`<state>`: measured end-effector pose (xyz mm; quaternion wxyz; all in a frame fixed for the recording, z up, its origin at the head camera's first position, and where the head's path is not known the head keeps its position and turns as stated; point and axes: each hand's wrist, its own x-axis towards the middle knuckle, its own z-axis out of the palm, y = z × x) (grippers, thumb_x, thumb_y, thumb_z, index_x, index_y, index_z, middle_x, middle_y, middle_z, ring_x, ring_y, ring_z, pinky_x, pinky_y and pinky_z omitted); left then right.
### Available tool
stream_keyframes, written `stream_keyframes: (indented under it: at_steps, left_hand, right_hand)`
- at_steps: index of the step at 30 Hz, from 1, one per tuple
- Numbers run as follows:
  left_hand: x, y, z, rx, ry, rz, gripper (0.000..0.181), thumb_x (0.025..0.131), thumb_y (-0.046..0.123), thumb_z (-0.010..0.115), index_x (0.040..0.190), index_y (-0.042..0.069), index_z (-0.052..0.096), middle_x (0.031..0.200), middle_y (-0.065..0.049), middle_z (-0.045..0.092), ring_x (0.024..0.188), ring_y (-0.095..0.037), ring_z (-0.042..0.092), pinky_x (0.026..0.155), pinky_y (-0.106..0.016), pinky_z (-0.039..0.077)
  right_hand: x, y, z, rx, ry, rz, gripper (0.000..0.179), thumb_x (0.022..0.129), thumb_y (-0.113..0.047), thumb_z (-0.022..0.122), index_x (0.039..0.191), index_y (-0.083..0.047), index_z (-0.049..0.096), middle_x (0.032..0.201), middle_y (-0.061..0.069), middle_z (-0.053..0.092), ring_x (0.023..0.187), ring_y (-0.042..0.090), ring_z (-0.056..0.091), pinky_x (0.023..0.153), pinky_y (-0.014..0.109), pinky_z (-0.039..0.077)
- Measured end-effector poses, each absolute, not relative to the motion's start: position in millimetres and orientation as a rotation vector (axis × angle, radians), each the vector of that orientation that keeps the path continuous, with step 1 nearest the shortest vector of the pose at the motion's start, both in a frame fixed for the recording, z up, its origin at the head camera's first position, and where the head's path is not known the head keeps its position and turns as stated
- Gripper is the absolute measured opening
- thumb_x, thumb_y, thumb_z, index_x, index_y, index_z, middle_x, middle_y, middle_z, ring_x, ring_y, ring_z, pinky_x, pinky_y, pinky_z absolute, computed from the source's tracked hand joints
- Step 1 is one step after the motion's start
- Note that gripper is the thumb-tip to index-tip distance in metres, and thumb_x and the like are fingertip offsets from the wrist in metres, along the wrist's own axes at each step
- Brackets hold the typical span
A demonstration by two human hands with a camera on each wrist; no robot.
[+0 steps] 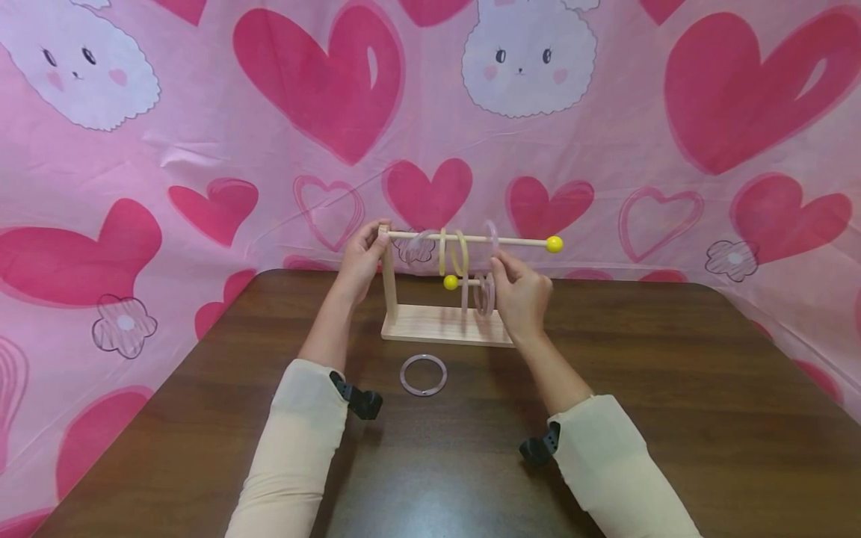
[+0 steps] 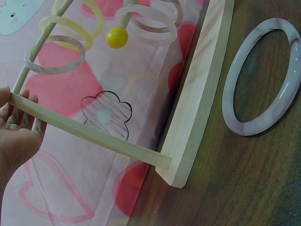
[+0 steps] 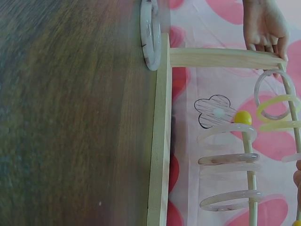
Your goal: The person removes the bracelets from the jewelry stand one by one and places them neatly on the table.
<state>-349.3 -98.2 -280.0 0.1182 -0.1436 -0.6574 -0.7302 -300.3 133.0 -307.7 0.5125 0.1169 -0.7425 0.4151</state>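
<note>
A wooden bangle stand (image 1: 437,326) stands on the table, with an upper rod ending in a yellow ball (image 1: 554,244) at the right. My left hand (image 1: 359,261) grips the top of its left post. Between thumb and fingers, my right hand (image 1: 527,299) pinches a pale translucent bangle (image 1: 489,225) on the upper rod. Two yellow bangles (image 1: 442,258) and a whitish bangle (image 2: 70,67) hang further left on that rod. Several pale bangles (image 3: 230,159) hang on the lower rod, whose yellow ball (image 1: 451,282) points left.
One loose pale bangle (image 1: 424,393) lies flat on the dark wooden table (image 1: 430,478), in front of the stand's base. Behind the table hangs a pink cloth (image 1: 444,134) with hearts. A black wrist camera (image 1: 363,404) sticks out from the left sleeve.
</note>
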Motion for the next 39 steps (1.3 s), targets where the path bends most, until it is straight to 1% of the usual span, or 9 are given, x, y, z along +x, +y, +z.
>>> stream_keyframes:
  at_steps: [10, 20, 27, 31, 32, 35, 38, 39]
  left_hand:
    - [-349, -98, -279, -0.419, -1.922, -2.138, 0.034, 0.097, 0.001, 0.041, 0.130, -0.008, 0.042, 0.131, -0.028, 0.043, 0.107, -0.015, 0.047, 0.097, -0.030, 0.035]
    - [-350, -98, -280, -0.421, -1.906, -2.150, 0.034, 0.096, 0.000, 0.042, 0.129, -0.008, 0.042, 0.128, -0.027, 0.046, 0.106, -0.018, 0.049, 0.098, -0.030, 0.036]
    - [-352, -98, -281, -0.416, -1.901, -2.159, 0.034, 0.097, 0.001, 0.042, 0.130, -0.008, 0.042, 0.129, -0.026, 0.046, 0.105, -0.016, 0.049, 0.098, -0.030, 0.035]
    - [-353, -99, -283, -0.439, -1.899, -2.128, 0.033, 0.096, 0.004, 0.044, 0.128, -0.007, 0.044, 0.127, -0.025, 0.048, 0.109, -0.020, 0.049, 0.098, -0.031, 0.036]
    - [-355, -100, -286, -0.467, -1.867, -2.138, 0.032, 0.096, 0.006, 0.047, 0.126, -0.005, 0.048, 0.124, -0.023, 0.051, 0.109, -0.020, 0.050, 0.097, -0.029, 0.037]
    - [-355, -100, -287, -0.486, -1.851, -2.130, 0.031, 0.095, 0.007, 0.049, 0.124, -0.004, 0.050, 0.123, -0.022, 0.052, 0.109, -0.020, 0.050, 0.096, -0.029, 0.037]
    - [-356, -100, -287, -0.474, -1.852, -2.148, 0.031, 0.095, 0.005, 0.048, 0.125, -0.004, 0.049, 0.126, -0.024, 0.050, 0.111, -0.021, 0.049, 0.098, -0.030, 0.036]
    - [-353, -99, -283, -0.447, -1.886, -2.133, 0.032, 0.096, 0.003, 0.045, 0.127, -0.007, 0.046, 0.128, -0.027, 0.046, 0.113, -0.022, 0.048, 0.099, -0.032, 0.035]
  right_hand:
    - [-299, 135, -308, 0.227, -1.789, 1.008, 0.013, 0.081, -0.009, 0.070, 0.089, 0.001, 0.073, 0.078, 0.015, 0.068, 0.063, 0.027, 0.066, 0.057, 0.039, 0.050]
    - [-298, 138, -309, 0.208, -1.774, 0.993, 0.013, 0.081, -0.008, 0.069, 0.090, 0.001, 0.073, 0.079, 0.016, 0.068, 0.064, 0.028, 0.066, 0.056, 0.040, 0.049]
    - [-298, 141, -310, 0.195, -1.757, 1.015, 0.013, 0.082, -0.007, 0.068, 0.090, 0.001, 0.073, 0.079, 0.015, 0.068, 0.067, 0.028, 0.067, 0.059, 0.041, 0.051]
    - [-297, 142, -310, 0.195, -1.759, 1.010, 0.014, 0.082, -0.009, 0.068, 0.090, 0.001, 0.072, 0.080, 0.016, 0.068, 0.069, 0.028, 0.067, 0.059, 0.040, 0.051]
    - [-297, 143, -310, 0.194, -1.760, 1.008, 0.014, 0.082, -0.009, 0.068, 0.091, 0.001, 0.072, 0.080, 0.016, 0.068, 0.069, 0.028, 0.067, 0.060, 0.040, 0.051]
    - [-297, 144, -310, 0.200, -1.765, 1.010, 0.015, 0.083, -0.009, 0.068, 0.092, 0.002, 0.072, 0.082, 0.016, 0.067, 0.070, 0.028, 0.067, 0.060, 0.038, 0.052]
    - [-296, 145, -310, 0.205, -1.764, 1.013, 0.015, 0.084, -0.009, 0.067, 0.093, 0.002, 0.072, 0.083, 0.017, 0.067, 0.072, 0.027, 0.067, 0.062, 0.036, 0.052]
    - [-296, 145, -309, 0.205, -1.761, 1.016, 0.015, 0.083, -0.009, 0.067, 0.092, 0.003, 0.072, 0.084, 0.017, 0.067, 0.072, 0.027, 0.067, 0.062, 0.037, 0.052]
